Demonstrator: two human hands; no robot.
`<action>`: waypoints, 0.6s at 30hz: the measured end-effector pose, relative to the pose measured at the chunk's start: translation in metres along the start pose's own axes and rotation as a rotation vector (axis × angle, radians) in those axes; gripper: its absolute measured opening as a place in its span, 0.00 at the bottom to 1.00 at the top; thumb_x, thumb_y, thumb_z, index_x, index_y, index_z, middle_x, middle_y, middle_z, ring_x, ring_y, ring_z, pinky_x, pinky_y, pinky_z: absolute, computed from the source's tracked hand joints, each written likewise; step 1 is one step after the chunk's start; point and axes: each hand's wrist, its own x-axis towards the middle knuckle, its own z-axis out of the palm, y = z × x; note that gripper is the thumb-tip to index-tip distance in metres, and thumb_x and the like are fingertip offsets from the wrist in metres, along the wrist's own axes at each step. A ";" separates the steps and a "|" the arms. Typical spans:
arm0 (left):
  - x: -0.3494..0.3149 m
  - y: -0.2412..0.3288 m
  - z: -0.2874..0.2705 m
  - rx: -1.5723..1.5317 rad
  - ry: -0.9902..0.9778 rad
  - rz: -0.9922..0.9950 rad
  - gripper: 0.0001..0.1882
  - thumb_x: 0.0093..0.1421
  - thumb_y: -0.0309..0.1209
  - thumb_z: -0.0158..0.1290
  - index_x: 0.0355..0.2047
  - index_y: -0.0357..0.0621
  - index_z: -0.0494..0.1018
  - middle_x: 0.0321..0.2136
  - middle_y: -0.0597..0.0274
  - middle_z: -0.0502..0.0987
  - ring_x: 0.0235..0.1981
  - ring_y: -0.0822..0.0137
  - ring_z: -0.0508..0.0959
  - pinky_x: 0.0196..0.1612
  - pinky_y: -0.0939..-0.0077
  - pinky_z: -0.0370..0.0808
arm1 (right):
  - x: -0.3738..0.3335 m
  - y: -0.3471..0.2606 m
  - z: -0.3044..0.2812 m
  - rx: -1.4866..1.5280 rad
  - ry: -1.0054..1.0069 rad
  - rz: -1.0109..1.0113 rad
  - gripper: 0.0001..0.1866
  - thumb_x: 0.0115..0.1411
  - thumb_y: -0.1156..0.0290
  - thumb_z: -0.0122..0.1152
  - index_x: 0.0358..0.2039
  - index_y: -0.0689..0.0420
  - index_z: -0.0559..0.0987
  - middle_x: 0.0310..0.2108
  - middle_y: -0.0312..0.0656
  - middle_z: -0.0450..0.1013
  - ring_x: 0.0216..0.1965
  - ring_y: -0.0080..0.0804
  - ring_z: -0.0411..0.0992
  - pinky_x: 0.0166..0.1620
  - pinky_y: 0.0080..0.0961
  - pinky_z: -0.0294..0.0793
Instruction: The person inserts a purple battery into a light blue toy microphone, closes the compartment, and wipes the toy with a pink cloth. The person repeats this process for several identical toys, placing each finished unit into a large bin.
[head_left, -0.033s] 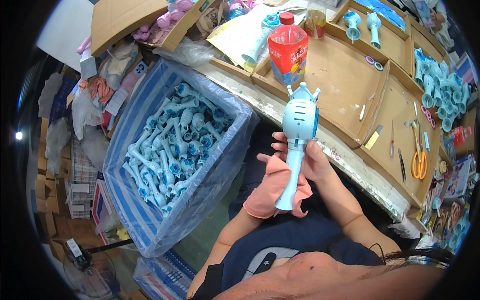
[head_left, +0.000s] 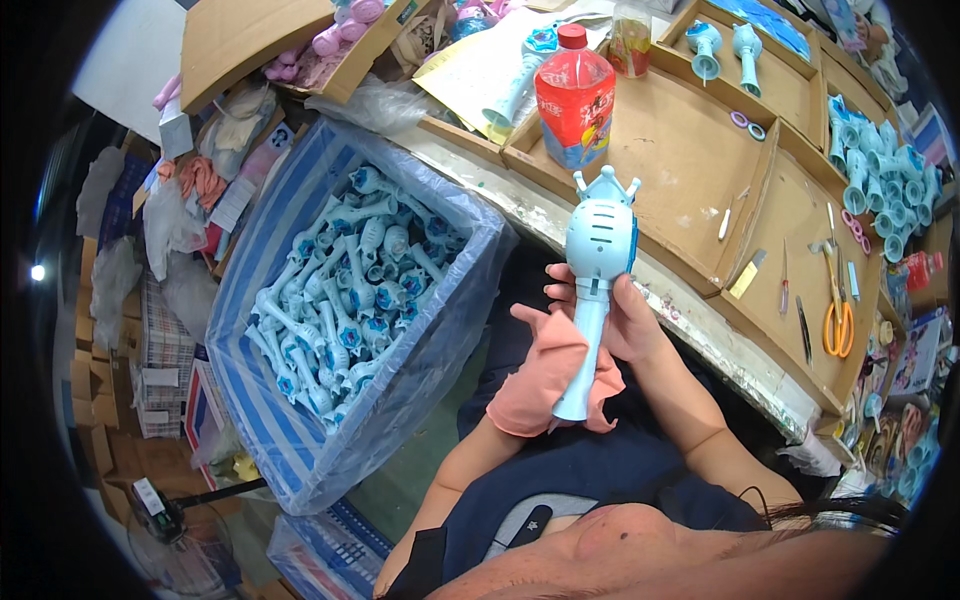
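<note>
A pale blue toy wand with a crown top and a round, slotted head stands tilted in front of me. My right hand is closed around its neck, thumb on the near side and fingertips showing on the other. A salmon-pink cloth covers most of my left hand and lies against the wand's handle, wrapping behind it. My left fingers are hidden under the cloth, which they press to the handle. The flared handle end points down toward my lap.
To my left, a blue-striped, plastic-lined bin holds several similar wands. On the bench are a red-labelled bottle, cardboard trays, orange-handled scissors, a cutter and a screwdriver. More blue parts stand at the far right.
The wand has turned very slightly in my hands, its handle end shifting a touch to the right. The cloth's upper corner has lifted a little.
</note>
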 end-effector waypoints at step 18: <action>0.027 0.017 0.006 -0.123 0.146 -0.074 0.13 0.62 0.30 0.51 0.44 0.36 0.68 0.30 0.58 0.75 0.31 0.67 0.78 0.35 0.72 0.76 | -0.002 -0.004 0.000 -0.557 0.220 -0.077 0.46 0.52 0.69 0.72 0.66 0.58 0.53 0.54 0.48 0.69 0.50 0.38 0.73 0.54 0.36 0.73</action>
